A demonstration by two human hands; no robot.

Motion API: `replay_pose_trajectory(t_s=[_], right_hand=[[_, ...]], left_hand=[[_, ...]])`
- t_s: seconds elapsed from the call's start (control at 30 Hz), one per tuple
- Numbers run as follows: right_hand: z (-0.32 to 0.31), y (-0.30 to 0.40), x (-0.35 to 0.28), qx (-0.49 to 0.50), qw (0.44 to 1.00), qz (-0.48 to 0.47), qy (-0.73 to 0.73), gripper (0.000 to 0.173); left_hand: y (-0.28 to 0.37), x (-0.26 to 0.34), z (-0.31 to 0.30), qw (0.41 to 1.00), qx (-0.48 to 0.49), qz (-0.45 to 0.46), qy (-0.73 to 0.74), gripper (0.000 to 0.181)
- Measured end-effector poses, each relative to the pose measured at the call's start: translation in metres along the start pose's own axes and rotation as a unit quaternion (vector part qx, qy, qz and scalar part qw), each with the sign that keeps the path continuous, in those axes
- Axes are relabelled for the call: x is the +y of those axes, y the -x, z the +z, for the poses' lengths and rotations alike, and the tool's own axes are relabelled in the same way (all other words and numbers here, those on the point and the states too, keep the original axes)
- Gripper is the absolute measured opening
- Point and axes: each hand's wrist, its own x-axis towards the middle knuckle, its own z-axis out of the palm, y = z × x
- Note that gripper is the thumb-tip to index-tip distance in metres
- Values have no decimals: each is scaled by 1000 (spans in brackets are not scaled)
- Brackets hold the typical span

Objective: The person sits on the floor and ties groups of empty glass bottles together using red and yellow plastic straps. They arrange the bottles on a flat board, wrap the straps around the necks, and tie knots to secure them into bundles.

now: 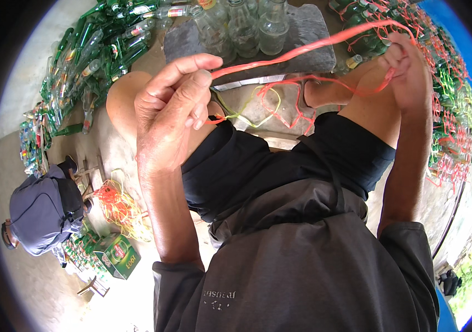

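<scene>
A red plastic twine (302, 52) stretches between my two raised hands above my knees. My left hand (173, 108) pinches one part of it between thumb and forefinger. On the other side, my right hand (404, 68) is closed around the twine, and a slack length droops from it back towards the middle. Below hangs or lies a loop of yellow-green twine (246, 118) with more red strands; their exact path is partly hidden by my left hand. Just beyond my hands, several clear glass bottles (273, 31) stand close together on a dark, worn board (314, 37).
Green and clear bottles (78, 62) lie heaped at the left. Bottles bound with red twine (447, 83) stand massed at the right. At the lower left are a tangle of twine (119, 207), a green carton (117, 255), a small stool (94, 286) and a bent-over person (43, 209).
</scene>
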Motion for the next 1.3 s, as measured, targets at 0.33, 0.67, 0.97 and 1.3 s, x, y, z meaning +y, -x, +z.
replay_pose_trajectory(t_s=[0.33,0.67,0.97,1.3], right_hand=[[42,41,32,-207,861,-104,452,40],[112,70,30,-287,944,122,110,24],[73,57,24,-151,985,43,68,20],[8,25,-8,34,995,-81,49,23]], left_hand=[[-14,-5,28,997,-71,19,-25,19],[-18,-21,59,990,-114,-42,-76,20],[-23,-27,16,989,-89,-62,-97,22],[-25,-47,1,981,-113,-71,-142,13]])
